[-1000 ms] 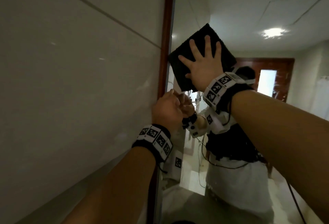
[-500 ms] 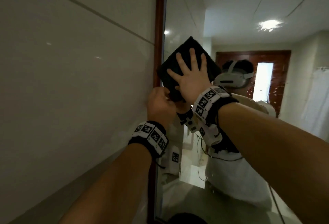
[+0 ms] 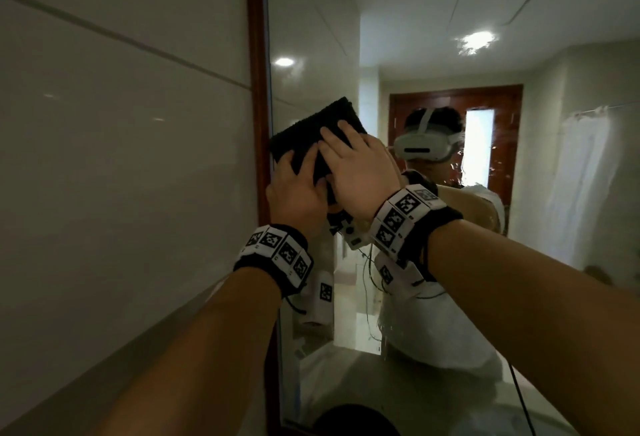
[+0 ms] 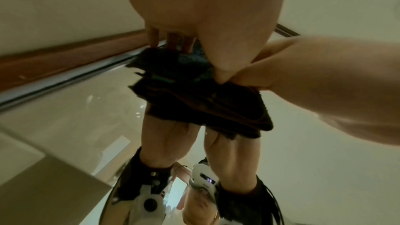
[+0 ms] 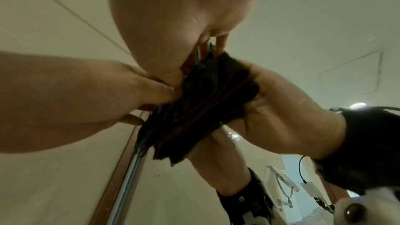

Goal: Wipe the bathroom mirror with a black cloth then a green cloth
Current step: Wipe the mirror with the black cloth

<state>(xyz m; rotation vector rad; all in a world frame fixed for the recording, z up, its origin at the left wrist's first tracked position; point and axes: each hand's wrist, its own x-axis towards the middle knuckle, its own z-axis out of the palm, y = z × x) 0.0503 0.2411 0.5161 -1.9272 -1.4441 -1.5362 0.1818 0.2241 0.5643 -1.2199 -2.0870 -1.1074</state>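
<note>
A folded black cloth (image 3: 311, 138) lies against the mirror (image 3: 450, 37) close to its left edge, at about head height. My right hand (image 3: 349, 155) covers the cloth's right half with bent fingers. My left hand (image 3: 298, 176) grips its lower left corner. In the left wrist view the left thumb (image 4: 223, 61) pinches the bunched cloth (image 4: 194, 95) where it meets the right hand (image 4: 314, 83). In the right wrist view the cloth (image 5: 205, 105) sits between the right hand (image 5: 184, 23) and the left hand (image 5: 97, 95). No green cloth is in view.
A brown wooden frame (image 3: 256, 89) runs down the mirror's left edge, with a pale tiled wall (image 3: 121, 158) beyond it. The mirror reflects a person wearing a white headset (image 3: 426, 141), a brown door (image 3: 502, 124) and a ceiling light (image 3: 476, 41).
Cloth and right hand slid down and left toward the frame. The right fingers went from spread flat to bent. The left hand, a fist below the cloth before, now grips it.
</note>
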